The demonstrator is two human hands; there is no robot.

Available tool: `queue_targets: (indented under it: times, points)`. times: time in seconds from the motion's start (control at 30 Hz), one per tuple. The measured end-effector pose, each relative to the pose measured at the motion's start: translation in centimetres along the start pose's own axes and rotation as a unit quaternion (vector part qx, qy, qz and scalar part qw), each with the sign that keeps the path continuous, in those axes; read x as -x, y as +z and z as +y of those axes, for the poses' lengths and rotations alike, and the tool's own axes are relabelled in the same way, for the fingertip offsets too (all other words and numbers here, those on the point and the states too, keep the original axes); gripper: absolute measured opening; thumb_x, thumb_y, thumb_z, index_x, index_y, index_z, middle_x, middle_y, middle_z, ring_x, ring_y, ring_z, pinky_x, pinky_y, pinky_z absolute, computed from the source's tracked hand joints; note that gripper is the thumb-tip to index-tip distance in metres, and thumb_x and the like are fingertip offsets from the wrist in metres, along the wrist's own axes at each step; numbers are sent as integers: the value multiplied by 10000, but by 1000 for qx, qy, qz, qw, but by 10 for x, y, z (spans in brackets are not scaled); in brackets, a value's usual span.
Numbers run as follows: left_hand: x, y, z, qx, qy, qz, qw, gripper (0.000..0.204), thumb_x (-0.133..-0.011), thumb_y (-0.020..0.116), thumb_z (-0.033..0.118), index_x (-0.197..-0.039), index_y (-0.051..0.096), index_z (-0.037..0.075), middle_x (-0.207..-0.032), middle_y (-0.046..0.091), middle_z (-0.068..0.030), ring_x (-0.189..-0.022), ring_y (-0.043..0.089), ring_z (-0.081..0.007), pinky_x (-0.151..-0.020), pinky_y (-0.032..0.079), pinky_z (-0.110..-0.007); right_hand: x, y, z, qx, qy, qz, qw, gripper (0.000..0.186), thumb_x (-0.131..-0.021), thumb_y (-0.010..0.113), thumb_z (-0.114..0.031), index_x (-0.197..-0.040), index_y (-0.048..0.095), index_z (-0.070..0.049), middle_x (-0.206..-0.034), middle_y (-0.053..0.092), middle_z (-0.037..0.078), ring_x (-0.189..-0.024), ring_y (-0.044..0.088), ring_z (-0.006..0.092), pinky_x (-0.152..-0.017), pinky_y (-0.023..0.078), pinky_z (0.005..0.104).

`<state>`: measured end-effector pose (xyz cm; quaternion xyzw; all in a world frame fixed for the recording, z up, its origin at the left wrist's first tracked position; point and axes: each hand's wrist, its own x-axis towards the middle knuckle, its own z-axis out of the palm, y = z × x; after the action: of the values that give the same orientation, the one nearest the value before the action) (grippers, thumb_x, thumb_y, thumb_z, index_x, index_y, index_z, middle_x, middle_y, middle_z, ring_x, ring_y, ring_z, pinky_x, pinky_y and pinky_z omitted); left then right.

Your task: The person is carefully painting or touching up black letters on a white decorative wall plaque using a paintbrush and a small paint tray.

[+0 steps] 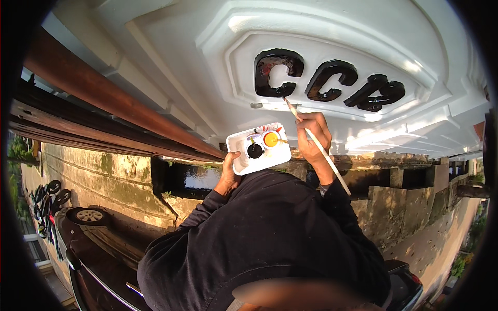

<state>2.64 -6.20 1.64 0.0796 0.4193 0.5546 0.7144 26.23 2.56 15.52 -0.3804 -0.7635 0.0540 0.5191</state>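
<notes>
My right hand (314, 136) grips a long, pale-handled paintbrush (330, 160) in a pinch. Its dark tip meets the lower edge of the leftmost raised black letter (262, 78), where glossy paint shows with a reddish patch. Two more black raised letters (332, 78) stand to the right on the white moulded panel (218, 98). Lower down, my left hand (229, 173) holds a white tray (259, 167) by its left edge, thumb over the rim. In the tray sit a cup of black paint (254, 151) and a cup of yellow paint (271, 139), with red smears beside them.
A reddish-brown pipe (114, 93) slants along the left. Behind me runs a channel with water (202, 179) between mossy concrete walls (104, 166). A dark car (104, 259) and parked motorcycles (46, 207) stand at the lower left.
</notes>
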Motion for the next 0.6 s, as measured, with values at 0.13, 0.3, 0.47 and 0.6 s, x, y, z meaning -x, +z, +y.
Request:
queue_targets:
  times: [0.13, 0.3, 0.47, 0.6]
  points:
    - [-4, 1, 1, -5, -12, -13, 1000, 720, -795, 656, 364, -1407, 469, 33, -1248, 623, -144, -1125, 618, -292, -999, 488, -416, -11, -8, -6, 24, 10, 80, 996, 178, -807, 700, 95, -861, 587, -30, -942, 648, 131, -827, 680, 299, -691, 549, 361]
    - [-9, 9, 6, -20, -22, -27, 999, 728, -792, 653, 356, -1417, 461, 35, -1274, 615, -146, -1148, 610, -295, -1008, 484, -418, -16, -11, 0, 13, 52, 70, 996, 184, -822, 701, 97, -881, 588, -35, -925, 652, 125, -842, 676, 290, -704, 546, 359]
    - [-21, 12, 12, -27, -41, -30, 998, 717, -787, 652, 368, -1399, 481, 36, -1244, 629, -146, -1129, 622, -296, -1001, 486, -424, -12, -23, -11, 28, 52, 100, 993, 185, -828, 709, 91, -887, 580, -28, -947, 650, 136, -837, 672, 274, -720, 553, 350]
    - [-37, 23, 18, -69, -80, -31, 994, 703, -793, 646, 387, -1381, 497, 30, -1215, 638, -162, -1100, 635, -303, -971, 508, -429, -1, -37, -10, -144, 163, 169, 961, 139, -912, 665, 66, -948, 548, 2, -1069, 599, 138, -946, 633, 170, -802, 557, 280]
